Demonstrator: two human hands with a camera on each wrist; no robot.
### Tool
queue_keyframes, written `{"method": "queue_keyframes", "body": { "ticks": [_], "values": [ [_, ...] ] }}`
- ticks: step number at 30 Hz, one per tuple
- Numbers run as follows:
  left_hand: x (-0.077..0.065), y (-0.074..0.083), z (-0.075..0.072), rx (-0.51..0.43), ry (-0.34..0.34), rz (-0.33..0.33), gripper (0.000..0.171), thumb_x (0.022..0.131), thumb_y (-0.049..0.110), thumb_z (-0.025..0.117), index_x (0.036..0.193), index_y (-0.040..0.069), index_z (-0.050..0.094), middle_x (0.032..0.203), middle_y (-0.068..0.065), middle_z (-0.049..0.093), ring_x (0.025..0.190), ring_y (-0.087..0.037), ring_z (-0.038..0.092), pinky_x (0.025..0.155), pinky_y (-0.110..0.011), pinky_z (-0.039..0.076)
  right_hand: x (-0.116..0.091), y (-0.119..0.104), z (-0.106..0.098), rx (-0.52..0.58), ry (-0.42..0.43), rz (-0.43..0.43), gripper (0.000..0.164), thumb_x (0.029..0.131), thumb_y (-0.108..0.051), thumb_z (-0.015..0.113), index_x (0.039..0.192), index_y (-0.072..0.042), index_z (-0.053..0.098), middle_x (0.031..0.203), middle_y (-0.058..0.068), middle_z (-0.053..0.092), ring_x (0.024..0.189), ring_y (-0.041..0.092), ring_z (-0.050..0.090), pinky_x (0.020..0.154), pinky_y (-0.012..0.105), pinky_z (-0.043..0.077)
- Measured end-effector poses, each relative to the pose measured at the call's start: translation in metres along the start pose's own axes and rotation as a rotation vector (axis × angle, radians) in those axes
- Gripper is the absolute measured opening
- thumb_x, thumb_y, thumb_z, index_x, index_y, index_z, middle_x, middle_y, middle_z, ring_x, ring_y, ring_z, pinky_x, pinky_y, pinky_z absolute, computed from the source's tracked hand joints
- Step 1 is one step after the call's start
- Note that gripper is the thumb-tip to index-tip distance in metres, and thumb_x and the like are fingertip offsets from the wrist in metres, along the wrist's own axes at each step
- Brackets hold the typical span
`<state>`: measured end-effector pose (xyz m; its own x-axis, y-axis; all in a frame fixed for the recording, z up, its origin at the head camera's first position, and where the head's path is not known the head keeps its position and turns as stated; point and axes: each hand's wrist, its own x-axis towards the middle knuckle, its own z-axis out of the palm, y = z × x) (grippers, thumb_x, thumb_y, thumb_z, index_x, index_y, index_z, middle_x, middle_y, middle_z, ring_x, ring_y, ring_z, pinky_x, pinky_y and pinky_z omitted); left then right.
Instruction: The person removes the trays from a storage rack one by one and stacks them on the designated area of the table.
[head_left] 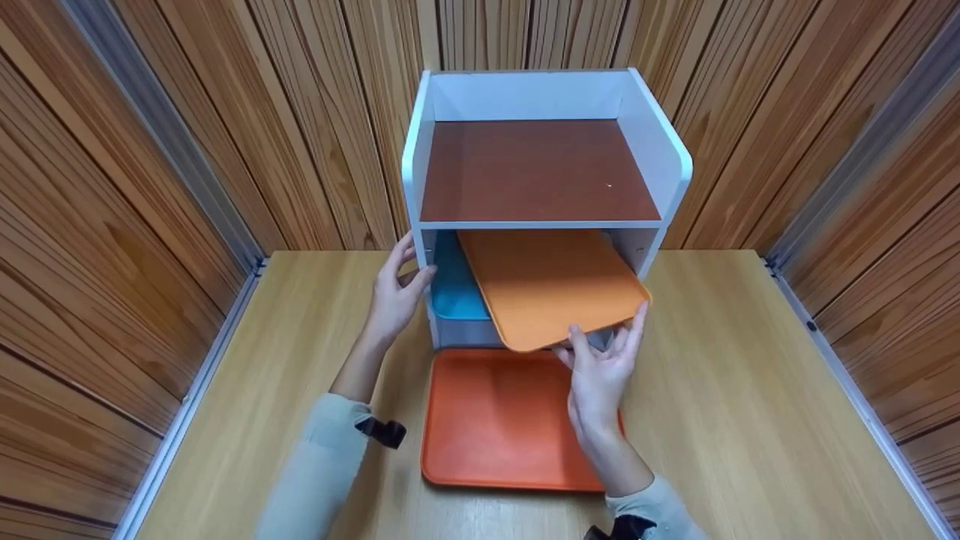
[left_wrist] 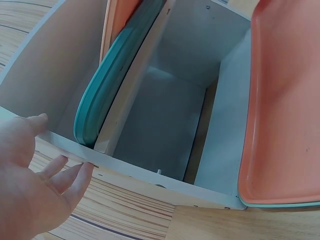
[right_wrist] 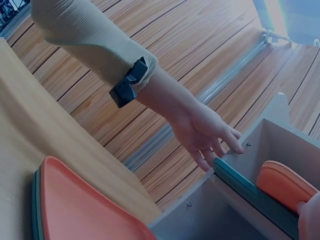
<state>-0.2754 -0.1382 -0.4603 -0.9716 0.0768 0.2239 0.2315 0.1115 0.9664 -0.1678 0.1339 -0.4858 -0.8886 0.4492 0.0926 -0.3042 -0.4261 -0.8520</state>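
A white shelf unit with a brown top point(head_left: 536, 169) stands at the back of the table. My right hand point(head_left: 604, 367) pinches the front right corner of an orange tray point(head_left: 555, 285), thumb above and fingers below. That tray sits slantwise, partly out of the middle compartment, over a blue-green tray point(head_left: 455, 292). My left hand point(head_left: 394, 292) rests at the unit's left side panel, its relaxed fingers along the outside and its thumb by the front edge. In the left wrist view, the left hand point(left_wrist: 35, 175) straddles that panel's edge.
A red-orange tray point(head_left: 502, 420) lies on the table point(head_left: 750, 405) before the unit; the left wrist view shows a blue-green rim beneath it. Under the middle shelf is a lower compartment point(left_wrist: 155, 120). Wood-patterned walls point(head_left: 97, 225) with metal rails enclose the table.
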Motion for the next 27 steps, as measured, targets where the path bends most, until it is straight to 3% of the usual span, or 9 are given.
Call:
{"method": "queue_keyframes", "body": {
  "ticks": [4, 7, 14, 27],
  "values": [
    [-0.001, 0.000, 0.000, 0.005, 0.003, 0.001, 0.068, 0.116, 0.014, 0.062, 0.178, 0.020, 0.036, 0.170, -0.022, 0.050, 0.148, -0.051, 0.064, 0.122, -0.064, 0.056, -0.001, -0.003, -0.005, -0.022, -0.002, -0.002, 0.093, 0.107, 0.013, 0.060, 0.182, -0.023, 0.019, 0.176, 0.013, 0.039, 0.087, 0.012, 0.067, 0.071, 0.027, 0.070],
    [0.000, 0.000, 0.000, 0.011, 0.007, 0.003, 0.068, 0.116, 0.015, 0.063, 0.178, 0.022, 0.036, 0.169, -0.021, 0.051, 0.148, -0.050, 0.065, 0.122, -0.063, 0.057, -0.001, -0.007, -0.008, -0.047, -0.003, -0.002, 0.087, 0.108, 0.012, 0.058, 0.181, -0.018, 0.022, 0.173, 0.014, 0.043, 0.095, 0.011, 0.068, 0.070, 0.027, 0.070],
    [0.000, 0.000, 0.001, 0.008, 0.003, 0.003, 0.068, 0.116, 0.014, 0.063, 0.178, 0.020, 0.036, 0.169, -0.021, 0.051, 0.148, -0.049, 0.064, 0.123, -0.062, 0.057, -0.002, -0.012, -0.015, -0.093, 0.001, 0.009, 0.089, 0.108, 0.009, 0.063, 0.182, -0.020, 0.022, 0.179, 0.009, 0.037, 0.096, 0.010, 0.072, 0.072, 0.027, 0.071],
    [0.000, -0.001, 0.000, 0.015, 0.008, 0.018, 0.067, 0.115, 0.014, 0.062, 0.177, 0.018, 0.036, 0.168, -0.022, 0.052, 0.148, -0.051, 0.064, 0.123, -0.063, 0.056, -0.004, -0.017, -0.026, -0.023, 0.008, -0.010, 0.087, 0.107, 0.014, 0.058, 0.181, -0.019, 0.027, 0.179, 0.006, 0.037, 0.090, 0.011, 0.068, 0.061, 0.026, 0.067]
  ]
}}
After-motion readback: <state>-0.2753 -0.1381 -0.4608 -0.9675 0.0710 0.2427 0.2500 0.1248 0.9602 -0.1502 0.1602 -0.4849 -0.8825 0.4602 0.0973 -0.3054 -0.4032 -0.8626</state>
